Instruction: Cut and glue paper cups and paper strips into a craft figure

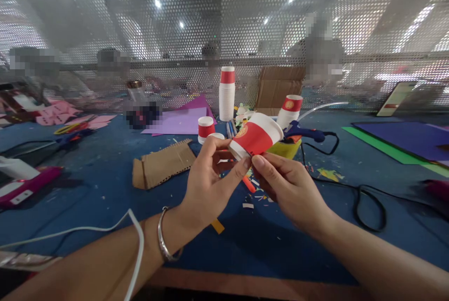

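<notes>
A red and white paper cup [257, 137] is held tilted above the table, its open rim toward the upper right. My left hand [213, 184] wears a silver bangle and is closed around the cup's base end. Thumb and fingers of my right hand [287, 184] pinch the lower side of the same cup, close to my left thumb. A small dark spot shows between the thumbs, too small to name. Behind the cup, a blue glue gun [305, 132] rests by a yellow container [286, 150]. Another red and white cup [206, 128] stands upside down beyond my left hand.
A tall stack of paper cups [227, 97] and a shorter one [290, 109] stand at the back. Cardboard [163, 163] lies left, purple paper [178, 121] behind it. A black cable [358, 198] loops at right; a white cable [136, 235] crosses my left forearm. Paper scraps litter the middle.
</notes>
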A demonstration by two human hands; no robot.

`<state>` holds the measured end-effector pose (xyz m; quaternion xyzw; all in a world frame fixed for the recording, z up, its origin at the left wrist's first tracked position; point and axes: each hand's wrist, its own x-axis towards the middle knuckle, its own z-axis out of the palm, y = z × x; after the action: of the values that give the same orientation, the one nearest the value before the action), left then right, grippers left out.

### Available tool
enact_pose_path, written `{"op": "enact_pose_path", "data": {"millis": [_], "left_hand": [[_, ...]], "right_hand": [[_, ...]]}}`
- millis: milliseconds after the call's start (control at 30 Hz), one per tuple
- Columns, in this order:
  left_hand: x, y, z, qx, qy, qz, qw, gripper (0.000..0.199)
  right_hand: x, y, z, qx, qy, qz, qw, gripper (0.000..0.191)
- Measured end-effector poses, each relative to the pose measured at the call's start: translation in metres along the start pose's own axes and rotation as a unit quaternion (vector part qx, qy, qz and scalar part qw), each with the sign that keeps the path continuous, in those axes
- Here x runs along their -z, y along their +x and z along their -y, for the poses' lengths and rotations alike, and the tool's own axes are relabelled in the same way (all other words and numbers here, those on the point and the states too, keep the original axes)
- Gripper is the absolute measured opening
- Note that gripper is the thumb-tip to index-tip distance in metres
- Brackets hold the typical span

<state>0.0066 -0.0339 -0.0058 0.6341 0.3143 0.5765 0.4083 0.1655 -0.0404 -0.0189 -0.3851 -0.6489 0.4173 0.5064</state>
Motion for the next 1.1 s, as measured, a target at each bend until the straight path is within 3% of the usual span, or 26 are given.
{"op": "enact_pose_path", "data": {"millis": [367,567,800,967,1100], "left_hand": [[0.003,0.001,0.0,-0.041,0.014,0.012,0.999,0.029],[0.008,0.004,0.006,-0.101,0.081,0.003,0.992,0.034],[0.008,0.0,0.011,-0.121,0.15,0.015,0.981,0.034],[0.006,0.0,0.009,-0.102,0.102,0.023,0.989,0.034],[0.003,0.002,0.009,-0.042,0.022,0.004,0.999,0.041]], "right_hand": [[0.002,-0.001,0.002,0.028,-0.016,-0.005,0.999,0.048],[0.0,0.001,0.003,0.018,-0.007,-0.009,1.0,0.048],[0.001,0.0,0.001,0.015,-0.007,0.001,1.0,0.048],[-0.001,0.0,0.0,-0.001,0.004,-0.008,1.0,0.048],[-0.002,0.001,-0.001,-0.001,0.027,-0.011,1.0,0.045]]}}
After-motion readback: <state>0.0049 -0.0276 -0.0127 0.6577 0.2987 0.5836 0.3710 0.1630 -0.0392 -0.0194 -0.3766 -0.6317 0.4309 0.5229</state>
